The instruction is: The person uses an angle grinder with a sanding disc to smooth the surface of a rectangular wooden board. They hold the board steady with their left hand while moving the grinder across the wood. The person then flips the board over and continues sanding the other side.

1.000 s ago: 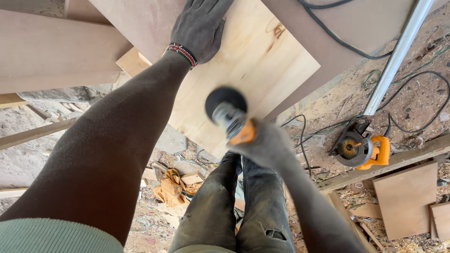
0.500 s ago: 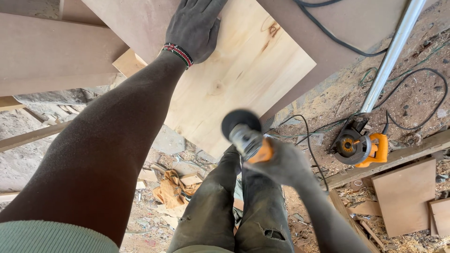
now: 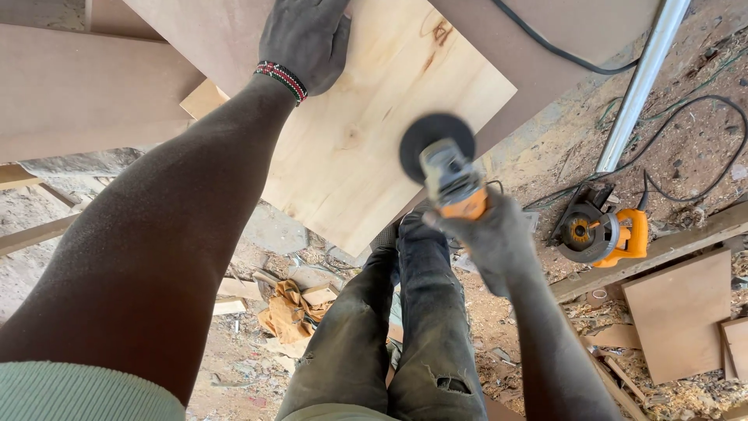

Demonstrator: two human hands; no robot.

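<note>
Two gloved hands are busy here. The left hand (image 3: 305, 39) lies flat, fingers spread, near the far edge of a pale wooden board (image 3: 374, 132), pressing down, likely so the board stays put. The board sits on bigger brown boards (image 3: 86, 86), with its near corner sticking out over the dusty ground. The right hand (image 3: 491, 234) is wrapped tight around an orange sander (image 3: 446, 168), its round black pad over the board's right edge. Farther right, a circular saw (image 3: 598, 234) rests on a plank.

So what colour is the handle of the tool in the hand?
Orange, on the sander in the right hand; head view.
</note>
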